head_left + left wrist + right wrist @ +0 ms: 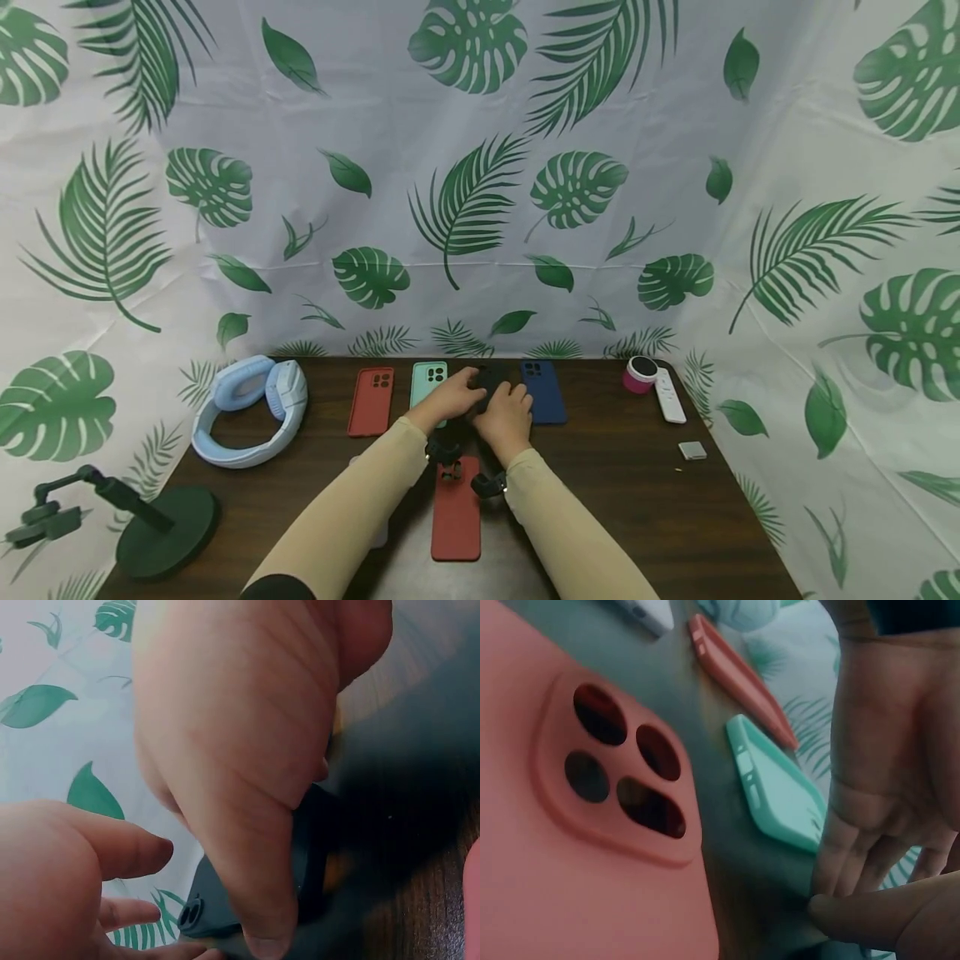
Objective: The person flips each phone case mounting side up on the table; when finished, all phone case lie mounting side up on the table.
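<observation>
In the head view both hands are at a black phone case (492, 377) near the back of the dark table. My right hand (506, 419) holds it, thumb along its face in the left wrist view; its other fingers are partly hidden. My left hand (452, 396) has its fingers at the case's left side, its thumb (139, 851) clear of it. Whether those fingertips touch cannot be made out. A mint case (429, 380) lies left, partly behind the left hand, and a blue case (545, 392) to the right. Between the forearms lies a red case (456, 521).
Another red case (371, 402) lies left of the mint one. Blue headphones (251, 417) and a black stand (165, 529) are on the left. A pink jar (640, 375), a white remote (669, 396) and a small white box (692, 451) sit right. A pale object is half hidden under the left forearm.
</observation>
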Tool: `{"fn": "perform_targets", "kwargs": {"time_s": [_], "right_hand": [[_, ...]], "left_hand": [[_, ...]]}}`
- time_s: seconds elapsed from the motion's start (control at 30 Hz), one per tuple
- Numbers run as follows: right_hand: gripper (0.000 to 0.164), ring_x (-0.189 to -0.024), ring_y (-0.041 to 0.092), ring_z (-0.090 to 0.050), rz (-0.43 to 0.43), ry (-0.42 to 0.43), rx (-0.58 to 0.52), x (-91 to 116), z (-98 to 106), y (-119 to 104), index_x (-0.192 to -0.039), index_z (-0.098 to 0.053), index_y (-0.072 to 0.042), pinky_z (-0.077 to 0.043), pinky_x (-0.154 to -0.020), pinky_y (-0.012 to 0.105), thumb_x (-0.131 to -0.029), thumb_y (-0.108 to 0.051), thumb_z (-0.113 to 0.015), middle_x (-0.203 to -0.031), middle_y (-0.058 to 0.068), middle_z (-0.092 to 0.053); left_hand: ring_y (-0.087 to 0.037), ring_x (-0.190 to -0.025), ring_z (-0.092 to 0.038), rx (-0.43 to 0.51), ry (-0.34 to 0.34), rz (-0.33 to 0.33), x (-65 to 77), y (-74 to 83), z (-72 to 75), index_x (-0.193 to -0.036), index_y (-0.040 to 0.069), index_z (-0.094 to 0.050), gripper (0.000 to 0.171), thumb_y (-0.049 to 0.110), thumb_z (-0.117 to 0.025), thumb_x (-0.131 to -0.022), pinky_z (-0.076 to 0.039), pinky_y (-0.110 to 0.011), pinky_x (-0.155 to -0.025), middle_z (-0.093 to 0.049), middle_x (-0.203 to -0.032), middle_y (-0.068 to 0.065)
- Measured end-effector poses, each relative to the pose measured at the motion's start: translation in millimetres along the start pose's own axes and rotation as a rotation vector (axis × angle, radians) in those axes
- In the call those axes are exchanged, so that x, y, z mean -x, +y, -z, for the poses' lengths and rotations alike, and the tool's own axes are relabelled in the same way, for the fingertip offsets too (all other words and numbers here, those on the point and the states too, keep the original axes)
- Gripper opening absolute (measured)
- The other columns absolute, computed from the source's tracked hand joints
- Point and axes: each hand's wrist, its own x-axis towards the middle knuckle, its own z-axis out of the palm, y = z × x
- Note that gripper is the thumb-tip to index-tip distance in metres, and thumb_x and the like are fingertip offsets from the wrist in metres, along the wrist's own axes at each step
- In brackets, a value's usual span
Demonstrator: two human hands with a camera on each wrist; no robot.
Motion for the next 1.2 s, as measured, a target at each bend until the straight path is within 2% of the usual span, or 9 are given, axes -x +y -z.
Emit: {"fn": "perform_targets", "kwargs": {"time_s": [0.13, 0.3, 0.5, 0.7, 0.8, 1.0, 1.2], "right_hand": [[0.083, -0.119, 0.045, -0.041, 0.001, 0.005, 0.018, -1, -4, 2, -0.134, -0.050, 0.005, -0.049, -0.091, 0.061, -0.077, -0.042, -0.086, -0.134, 0.029, -0.042], [0.077, -0.116, 0.044, -0.042, 0.013, -0.008, 0.043, 0, -5, 4, -0.131, -0.051, 0.004, -0.049, -0.090, 0.059, -0.077, -0.040, -0.085, -0.134, 0.029, -0.042], [0.066, -0.111, 0.042, -0.041, 0.037, -0.008, 0.055, 0, -2, 5, -0.124, -0.053, 0.003, -0.050, -0.084, 0.054, -0.080, -0.037, -0.082, -0.129, 0.028, -0.042], [0.066, -0.107, 0.043, -0.042, 0.065, 0.014, 0.075, -2, 0, 5, -0.122, -0.053, 0.004, -0.050, -0.079, 0.052, -0.081, -0.038, -0.082, -0.127, 0.029, -0.043], [0.066, -0.108, 0.043, -0.042, 0.068, 0.010, 0.083, -4, -2, 5, -0.124, -0.054, 0.004, -0.050, -0.080, 0.051, -0.081, -0.039, -0.081, -0.128, 0.029, -0.043], [0.064, -0.108, 0.042, -0.043, 0.090, -0.001, 0.079, -5, -1, 10, -0.129, -0.057, 0.000, -0.049, -0.083, 0.051, -0.084, -0.042, -0.077, -0.130, 0.028, -0.043], [0.063, -0.105, 0.040, -0.045, 0.106, -0.021, 0.060, -4, 3, 14, -0.129, -0.060, -0.005, -0.049, -0.082, 0.050, -0.085, -0.046, -0.077, -0.130, 0.026, -0.045]], "left_hand": [[-0.037, -0.137, -0.051, -0.014, -0.008, 0.016, -4.3, -2.5, -2.5, -0.157, 0.003, -0.034, 0.067, 0.035, -0.057, -0.103, -0.043, -0.055, -0.111, -0.052, -0.149, -0.022], [-0.038, -0.139, -0.050, -0.015, -0.038, 0.011, -3.5, -0.6, -3.6, -0.158, 0.003, -0.032, 0.069, 0.036, -0.056, -0.102, -0.042, -0.055, -0.112, -0.050, -0.151, -0.024], [-0.039, -0.142, -0.047, 0.044, -0.063, 0.022, -1.3, 3.6, -2.8, -0.157, 0.000, -0.032, 0.072, 0.037, -0.058, -0.101, -0.040, -0.053, -0.115, -0.045, -0.154, -0.026], [-0.038, -0.143, -0.045, 0.110, -0.065, 0.064, -1.4, 6.0, -1.8, -0.157, 0.002, -0.032, 0.073, 0.040, -0.059, -0.101, -0.039, -0.053, -0.116, -0.044, -0.155, -0.025], [-0.038, -0.143, -0.045, 0.107, -0.050, 0.059, -2.0, 6.0, -2.1, -0.157, 0.001, -0.033, 0.072, 0.039, -0.059, -0.101, -0.039, -0.053, -0.116, -0.044, -0.155, -0.025], [-0.038, -0.139, -0.049, 0.077, 0.027, 0.057, -3.1, 2.5, -5.3, -0.151, -0.001, -0.043, 0.061, 0.033, -0.059, -0.102, -0.044, -0.054, -0.111, -0.050, -0.150, -0.022], [-0.038, -0.138, -0.050, 0.147, 0.036, 0.085, -0.1, 4.0, -6.7, -0.149, -0.002, -0.045, 0.062, 0.036, -0.058, -0.102, -0.046, -0.053, -0.110, -0.048, -0.153, -0.021]]}}
